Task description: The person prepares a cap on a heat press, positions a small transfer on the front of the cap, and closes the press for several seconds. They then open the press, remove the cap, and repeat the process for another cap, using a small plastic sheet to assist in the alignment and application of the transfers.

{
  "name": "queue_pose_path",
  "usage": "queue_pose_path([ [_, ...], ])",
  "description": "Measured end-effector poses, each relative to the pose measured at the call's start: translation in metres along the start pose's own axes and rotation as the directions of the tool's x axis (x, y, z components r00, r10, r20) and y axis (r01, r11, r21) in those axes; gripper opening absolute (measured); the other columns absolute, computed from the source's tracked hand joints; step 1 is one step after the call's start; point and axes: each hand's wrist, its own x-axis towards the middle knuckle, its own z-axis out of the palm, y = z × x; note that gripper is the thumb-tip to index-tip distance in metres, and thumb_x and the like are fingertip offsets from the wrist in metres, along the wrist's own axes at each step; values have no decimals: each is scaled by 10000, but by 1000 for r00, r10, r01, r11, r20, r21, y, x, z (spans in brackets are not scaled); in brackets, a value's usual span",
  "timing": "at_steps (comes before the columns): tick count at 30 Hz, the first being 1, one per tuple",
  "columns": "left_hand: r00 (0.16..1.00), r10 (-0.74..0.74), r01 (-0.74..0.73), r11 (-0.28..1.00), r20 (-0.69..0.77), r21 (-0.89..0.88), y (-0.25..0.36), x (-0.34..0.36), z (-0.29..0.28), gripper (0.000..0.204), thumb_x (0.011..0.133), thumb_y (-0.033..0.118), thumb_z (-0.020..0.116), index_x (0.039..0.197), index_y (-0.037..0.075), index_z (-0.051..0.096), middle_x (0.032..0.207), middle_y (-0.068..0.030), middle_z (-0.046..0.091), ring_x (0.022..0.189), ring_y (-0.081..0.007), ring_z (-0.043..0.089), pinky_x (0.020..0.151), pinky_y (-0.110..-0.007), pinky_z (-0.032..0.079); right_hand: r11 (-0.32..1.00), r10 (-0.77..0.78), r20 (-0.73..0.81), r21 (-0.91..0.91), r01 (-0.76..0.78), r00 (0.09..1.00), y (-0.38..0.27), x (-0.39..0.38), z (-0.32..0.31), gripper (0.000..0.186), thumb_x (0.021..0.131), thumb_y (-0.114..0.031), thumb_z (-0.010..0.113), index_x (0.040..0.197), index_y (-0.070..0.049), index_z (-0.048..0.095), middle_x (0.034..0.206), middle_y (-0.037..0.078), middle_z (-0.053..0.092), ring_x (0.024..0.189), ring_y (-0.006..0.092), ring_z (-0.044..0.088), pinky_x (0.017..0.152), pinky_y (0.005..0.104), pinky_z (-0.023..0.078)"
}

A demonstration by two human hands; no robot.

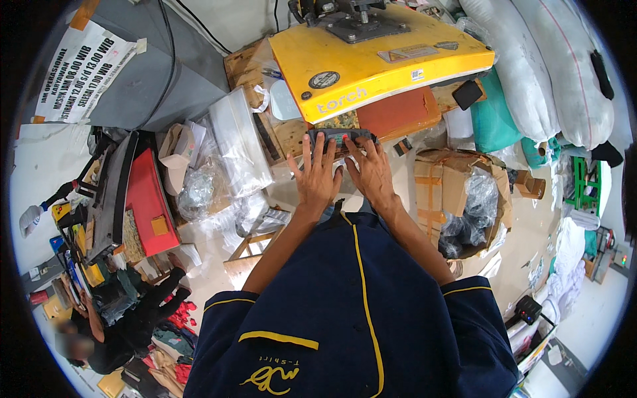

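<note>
Both my hands lie on a dark control box (337,134) at the front of a yellow press machine (378,73). My left hand (317,179) has its fingers stretched out over the left part of the box, holding nothing. The fingers of my right hand (373,176) are also extended, spread over the right part close to a red button or light (345,138). Just behind the box, under the yellow press head, sits an orange-brown board (401,116). What the fingertips press, if anything, cannot be made out.
An opened cardboard box (431,192) with plastic bags stands to the right. Clear plastic sheets (239,136) and a red-topped bench (151,202) are on the left. Large white sacks (564,66) lean at the far right. Another person (136,328) is at the lower left.
</note>
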Motion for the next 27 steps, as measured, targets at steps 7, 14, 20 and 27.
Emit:
queue_pose_path([
  [7, 1000, 2, -2, 1000, -1, -17, -1, 1, -2, 734, 870, 349, 709, 1545, 166, 486, 1686, -73, 307, 1574, -364, 193, 1163, -732, 44, 1000, -4, -6, -13, 4, 1000, 0, 2, 0, 449, 924, -159, 703, 1365, -95, 653, 1293, 146, 565, 1146, 382, 556, 929, 486, 504],
  [14, 1000, 2, -3, 999, -14, -39, -1, 1, -1, 724, 867, 334, 715, 1535, 155, 499, 1677, -78, 322, 1570, -366, 200, 1166, -720, 36, 1000, 4, 1, 0, -4, 1000, 2, 1, 2, 447, 922, -158, 706, 1363, -108, 658, 1289, 148, 570, 1143, 380, 562, 931, 490, 502],
  [20, 999, -6, 4, 999, -32, -43, 2, 4, -6, 693, 857, 319, 704, 1500, 128, 530, 1637, -104, 367, 1552, -373, 241, 1142, -707, 110, 1000, -2, -31, -26, 2, 1000, 2, 6, -1, 389, 920, -169, 708, 1308, -134, 703, 1236, 109, 590, 1099, 353, 576, 897, 475, 481],
  [27, 990, -79, 53, 977, -116, -209, -1, 21, -7, 567, 751, 254, 727, 1297, 126, 639, 1438, -92, 486, 1469, -360, 335, 1123, -638, 171, 1000, 24, 15, -15, -24, 1000, 5, 29, -8, 201, 909, -191, 719, 1089, -120, 774, 1047, 67, 625, 999, 320, 594, 844, 460, 467],
])
